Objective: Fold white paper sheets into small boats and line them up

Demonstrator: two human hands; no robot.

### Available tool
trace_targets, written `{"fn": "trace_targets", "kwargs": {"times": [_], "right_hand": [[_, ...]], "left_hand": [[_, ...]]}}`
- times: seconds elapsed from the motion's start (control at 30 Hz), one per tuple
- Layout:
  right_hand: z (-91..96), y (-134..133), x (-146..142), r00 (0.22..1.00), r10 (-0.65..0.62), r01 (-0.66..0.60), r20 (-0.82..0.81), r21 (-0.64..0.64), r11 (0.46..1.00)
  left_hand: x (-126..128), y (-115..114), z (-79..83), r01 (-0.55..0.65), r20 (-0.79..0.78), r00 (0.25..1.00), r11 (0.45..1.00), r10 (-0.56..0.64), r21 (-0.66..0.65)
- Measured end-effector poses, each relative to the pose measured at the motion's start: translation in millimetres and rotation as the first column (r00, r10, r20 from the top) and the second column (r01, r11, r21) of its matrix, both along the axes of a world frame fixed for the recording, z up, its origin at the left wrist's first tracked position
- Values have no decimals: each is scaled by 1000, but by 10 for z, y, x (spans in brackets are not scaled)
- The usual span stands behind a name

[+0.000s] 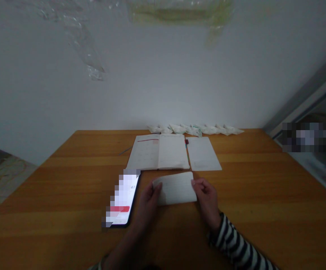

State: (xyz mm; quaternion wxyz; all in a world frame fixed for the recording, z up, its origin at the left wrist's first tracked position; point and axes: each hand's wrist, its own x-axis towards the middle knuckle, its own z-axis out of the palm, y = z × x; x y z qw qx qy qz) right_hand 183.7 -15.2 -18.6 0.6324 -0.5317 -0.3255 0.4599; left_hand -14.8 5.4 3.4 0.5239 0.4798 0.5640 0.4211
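A white sheet of paper [176, 190], faintly lined and wider than it is tall, is held between my two hands above the front of the wooden table. My left hand [149, 197] pinches its left edge, thumb on top. On the opposite side, my right hand [206, 197] grips the upper right edge between thumb and fingers. Just beyond the sheet lies an open notebook [172, 152] with a red line on its left page. A lit phone [123, 198] rests to the left of my left hand.
Several folded white paper pieces [193, 129] stand in a row along the wall. Another white sheet [204, 153] lies right of the notebook, and a thin pen-like stick [125, 150] lies to its left. The wooden table [264, 187] meets the wall at the back.
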Motion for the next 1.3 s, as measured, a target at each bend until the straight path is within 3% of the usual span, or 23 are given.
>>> {"fn": "trace_targets", "kwargs": {"times": [0.87, 0.97, 1.07, 1.3], "right_hand": [[-54, 25, 11, 997, -73, 73, -1, -8, 997], [-24, 22, 1, 993, -95, 94, -70, -19, 995], [19, 18, 0, 993, -33, 30, -114, -31, 999], [0, 19, 17, 997, -71, 71, -38, -4, 997]], "left_hand": [[17, -12, 28, 21, 52, 999, 997, -17, -80], [17, -14, 29, 28, 62, 998, 997, -23, -77], [16, -15, 12, 34, 58, 998, 997, -30, -76], [2, 5, 21, 44, 34, 998, 999, -44, -2]]}}
